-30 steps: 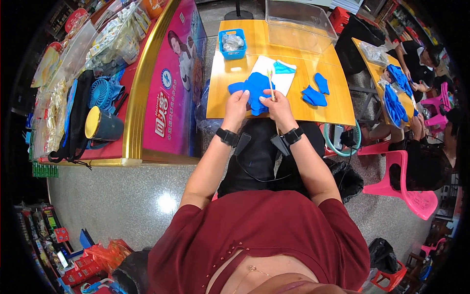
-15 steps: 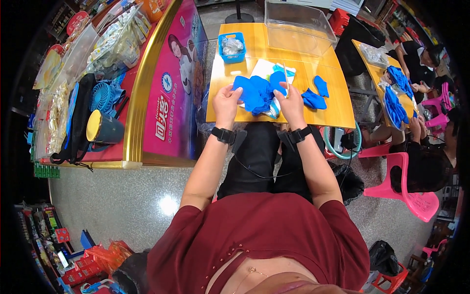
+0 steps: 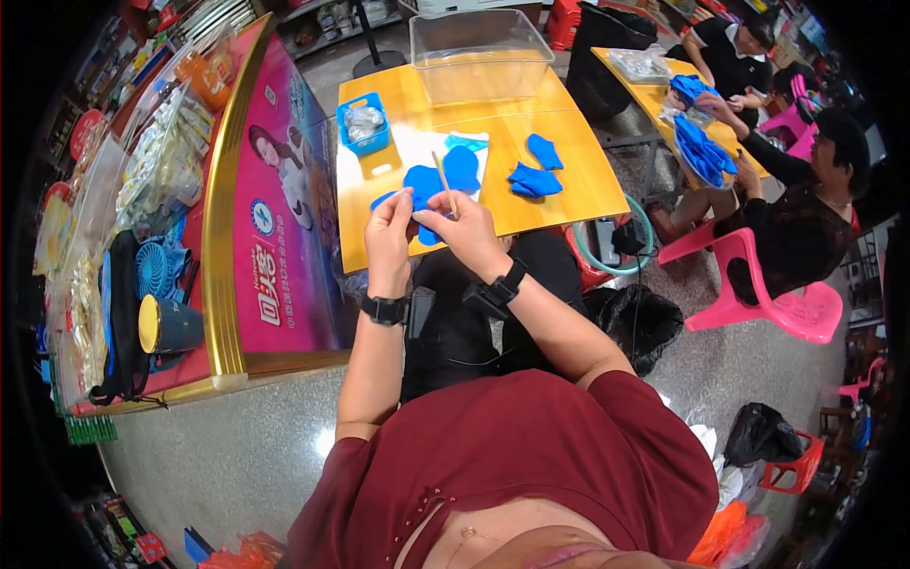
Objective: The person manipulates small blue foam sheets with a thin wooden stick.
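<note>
My left hand point(image 3: 387, 245) is closed in a pinch at the edge of a blue fabric piece point(image 3: 422, 179) near the table's front edge. Close beside it, my right hand point(image 3: 466, 232) grips a thin wooden stick point(image 3: 440, 174) that points up and away. Its fingertips also meet the blue fabric; what lies between the fingertips is too small to make out. Just beyond the stick a rounded blue piece point(image 3: 462, 169) lies on a white sheet point(image 3: 408, 150). Two more blue fabric pieces, a small one point(image 3: 543, 152) and a crumpled one point(image 3: 533, 181), rest to the right.
A blue basket point(image 3: 362, 123) with a clear bag inside stands at the table's point(image 3: 588, 204) far left. Behind is a clear plastic bin point(image 3: 482, 57). A pink-sided counter point(image 3: 284, 237) flanks the left. Two people sit at another table point(image 3: 607, 59) with blue fabric, right.
The view has turned, shifting the table left. My hands have come closer together, and the blue fabric held between them is now bunched lower at my fingers.
</note>
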A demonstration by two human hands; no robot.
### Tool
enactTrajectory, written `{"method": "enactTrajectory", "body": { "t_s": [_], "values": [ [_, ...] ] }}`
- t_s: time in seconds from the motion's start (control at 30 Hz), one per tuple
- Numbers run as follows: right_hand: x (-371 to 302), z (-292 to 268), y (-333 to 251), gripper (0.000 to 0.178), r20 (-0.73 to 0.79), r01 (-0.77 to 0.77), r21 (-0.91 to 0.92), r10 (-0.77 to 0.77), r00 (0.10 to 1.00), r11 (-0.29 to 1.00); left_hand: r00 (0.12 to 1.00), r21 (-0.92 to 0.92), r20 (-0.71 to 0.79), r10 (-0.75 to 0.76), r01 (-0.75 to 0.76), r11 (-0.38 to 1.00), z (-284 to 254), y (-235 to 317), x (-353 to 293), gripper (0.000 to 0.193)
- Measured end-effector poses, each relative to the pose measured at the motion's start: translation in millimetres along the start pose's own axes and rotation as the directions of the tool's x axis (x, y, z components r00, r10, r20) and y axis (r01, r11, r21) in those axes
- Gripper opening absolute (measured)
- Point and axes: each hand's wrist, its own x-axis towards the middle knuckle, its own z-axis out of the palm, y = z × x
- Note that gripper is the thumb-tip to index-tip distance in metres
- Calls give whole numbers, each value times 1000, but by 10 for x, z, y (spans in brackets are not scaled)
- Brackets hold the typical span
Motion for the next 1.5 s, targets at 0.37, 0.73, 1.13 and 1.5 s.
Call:
{"method": "enactTrajectory", "body": {
  "t_s": [0.37, 0.73, 1.13, 1.5],
  "values": [
    [-58, -109, 107, 13, -132, 166, -118, -181, 974, 979, 996, -12, -5, 87, -87, 996, 135, 99, -170, 40],
    [-226, -256, -134, 31, -55, 87, -62, -91, 994, 994, 997, 0, 83, 3, -3, 1000, 267, 78, -173, 38],
    [-292, -384, -103, 21, -152, 124, -210, -158, 976, 970, 976, 285, 129, 177, -207, 936, 419, -23, -338, 40],
    [676, -1617, 183, 30, -338, -152, 106, 179, 924, 983, 972, 271, 109, 211, -233, 934, 338, 26, -289, 43]
  ]
}}
